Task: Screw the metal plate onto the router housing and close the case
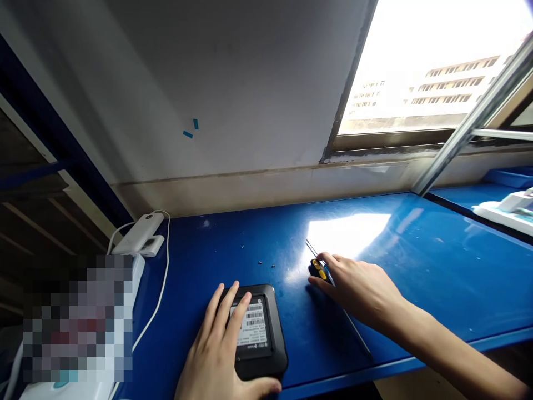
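A black box-shaped device (262, 333) with a white barcode label lies near the front edge of the blue table (416, 266). My left hand (220, 350) rests flat on its left side, fingers stretched over the label and thumb along the front. My right hand (353, 286) is to the right, fingers closed round the yellow and black handle of a screwdriver (318, 268). The thin metal shaft points away towards the wall, low over the table. A few tiny dark screws (266, 263) lie on the table just beyond the device.
A white power adapter (139, 236) with a white cable (160, 289) sits at the table's left edge. A white and teal object (506, 208) lies at the far right. The wall and a window run behind the table.
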`<action>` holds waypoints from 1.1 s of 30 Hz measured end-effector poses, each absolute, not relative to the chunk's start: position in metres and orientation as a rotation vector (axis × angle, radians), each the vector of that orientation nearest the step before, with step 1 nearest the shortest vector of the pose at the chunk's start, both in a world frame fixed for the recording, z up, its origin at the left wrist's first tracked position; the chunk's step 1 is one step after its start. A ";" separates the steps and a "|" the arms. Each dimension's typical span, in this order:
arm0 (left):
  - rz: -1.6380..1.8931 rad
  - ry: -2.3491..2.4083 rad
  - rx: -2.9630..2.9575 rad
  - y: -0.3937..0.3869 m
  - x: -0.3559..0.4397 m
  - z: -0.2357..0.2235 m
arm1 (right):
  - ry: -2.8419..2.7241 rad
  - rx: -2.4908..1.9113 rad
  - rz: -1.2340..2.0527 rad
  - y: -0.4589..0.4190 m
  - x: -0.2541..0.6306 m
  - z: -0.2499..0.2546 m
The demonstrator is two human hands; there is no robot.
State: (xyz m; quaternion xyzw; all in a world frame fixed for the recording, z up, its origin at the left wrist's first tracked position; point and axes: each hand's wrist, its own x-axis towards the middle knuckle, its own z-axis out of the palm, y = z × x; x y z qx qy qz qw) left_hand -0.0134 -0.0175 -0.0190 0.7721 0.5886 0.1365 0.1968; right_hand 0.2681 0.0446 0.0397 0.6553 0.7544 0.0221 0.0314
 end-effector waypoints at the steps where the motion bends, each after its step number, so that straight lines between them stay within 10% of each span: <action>1: 0.410 1.674 2.179 -0.018 -0.013 -0.020 | 2.325 2.022 0.057 0.045 0.267 0.040; 13: 0.330 1.650 2.207 -0.017 -0.015 -0.024 | 2.497 2.090 -0.245 0.051 0.254 0.052; 19: 0.197 1.665 2.116 -0.015 -0.012 -0.013 | 3.189 2.384 -1.309 0.057 0.242 0.066; 33: 0.216 1.644 2.127 -0.013 -0.011 -0.016 | 3.281 2.561 -1.339 0.083 0.229 0.034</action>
